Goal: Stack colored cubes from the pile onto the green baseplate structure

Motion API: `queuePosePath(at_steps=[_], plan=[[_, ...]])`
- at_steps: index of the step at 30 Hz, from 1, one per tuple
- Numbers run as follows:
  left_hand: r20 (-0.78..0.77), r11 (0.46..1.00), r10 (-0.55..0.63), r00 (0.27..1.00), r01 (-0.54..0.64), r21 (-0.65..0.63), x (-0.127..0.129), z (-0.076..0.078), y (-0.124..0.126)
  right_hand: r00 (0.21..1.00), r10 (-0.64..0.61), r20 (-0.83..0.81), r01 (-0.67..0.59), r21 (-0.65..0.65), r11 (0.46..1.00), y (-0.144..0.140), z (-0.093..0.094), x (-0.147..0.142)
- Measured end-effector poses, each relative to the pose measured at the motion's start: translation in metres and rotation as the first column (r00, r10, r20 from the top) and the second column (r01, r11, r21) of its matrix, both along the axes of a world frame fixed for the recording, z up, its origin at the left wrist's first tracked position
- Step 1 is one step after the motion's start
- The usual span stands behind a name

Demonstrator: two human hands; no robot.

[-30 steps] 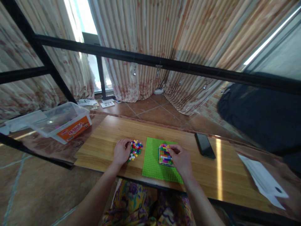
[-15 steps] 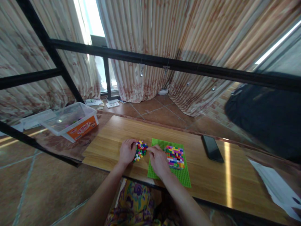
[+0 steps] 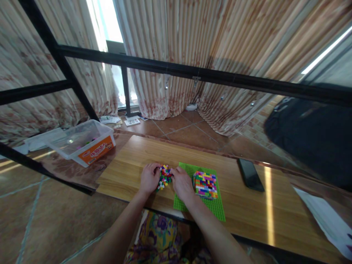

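Observation:
A small pile of loose multicoloured bricks [image 3: 164, 176] lies on the wooden table [image 3: 132, 157]. My left hand [image 3: 149, 179] rests against the pile's left side with curled fingers. My right hand [image 3: 181, 184] reaches the pile from the right, its fingertips touching the bricks. Whether either hand pinches a brick is hidden. Right of my hands a green baseplate [image 3: 216, 206] carries a square block of stacked coloured bricks [image 3: 205, 184].
A black phone [image 3: 250, 174] lies right of the baseplate. A clear plastic box with an orange label [image 3: 82, 142] sits at the left on a darker surface. White paper [image 3: 327, 222] lies far right. A black metal frame [image 3: 192, 75] crosses above.
My right hand left the stacked block on the baseplate and moved left to the loose brick pile. The left hand stayed at the pile.

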State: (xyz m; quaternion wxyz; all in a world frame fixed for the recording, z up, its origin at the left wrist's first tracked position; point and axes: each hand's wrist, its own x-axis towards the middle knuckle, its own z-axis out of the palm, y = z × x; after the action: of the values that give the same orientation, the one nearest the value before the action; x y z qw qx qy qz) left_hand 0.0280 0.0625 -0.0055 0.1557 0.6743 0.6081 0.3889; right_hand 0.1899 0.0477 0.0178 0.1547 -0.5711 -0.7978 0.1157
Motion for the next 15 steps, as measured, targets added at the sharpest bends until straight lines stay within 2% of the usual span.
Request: queuePosePath(at_steps=[7,15], plan=[[0.007,1.0,0.003,1.0,-0.003,0.008,0.0,0.001,-0.001,1.0,-0.01,-0.002,0.01,0.008,1.0,-0.004,0.002,0.0],[0.01,1.0,-0.002,1.0,0.002,0.004,-0.002,-0.002,0.001,0.961,-0.073,-0.268,0.099,0.082,0.992,-0.033,0.029,0.015]])
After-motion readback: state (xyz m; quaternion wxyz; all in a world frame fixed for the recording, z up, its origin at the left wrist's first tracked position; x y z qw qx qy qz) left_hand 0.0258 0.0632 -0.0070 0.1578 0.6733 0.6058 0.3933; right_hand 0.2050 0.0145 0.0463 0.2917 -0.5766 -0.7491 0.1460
